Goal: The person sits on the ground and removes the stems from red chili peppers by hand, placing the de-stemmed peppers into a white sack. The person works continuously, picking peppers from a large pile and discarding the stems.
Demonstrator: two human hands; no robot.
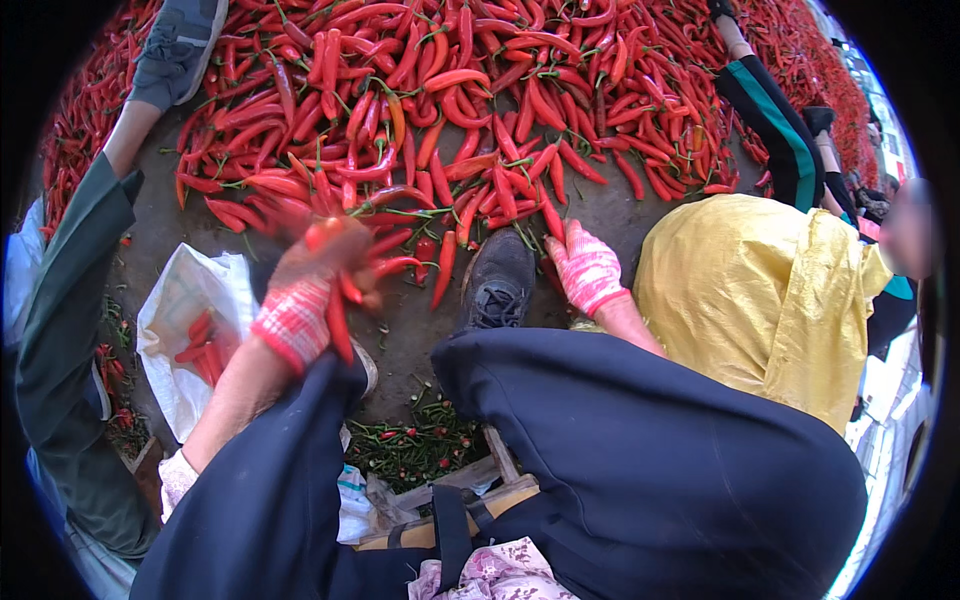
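A broad heap of red chili peppers (450,105), many with green stems, covers the ground before me. My left hand (311,274), in a red-and-white knit glove, is closed around several red peppers (340,322); motion blurs its fingers. At the heap's near edge, my right hand (589,266) wears a similar glove and grips a red chili pepper (553,219) between thumb and fingers. Beside my left forearm stands an open white woven sack (169,352) with red peppers (204,349) inside.
A full yellow woven sack (712,300) stands right of my right forearm. My dark shoe (499,281) rests at the heap's edge. Cut green stems (420,446) lie between my legs, near a wooden frame (502,495). Another person's leg (67,315) extends along the left; more people sit at right.
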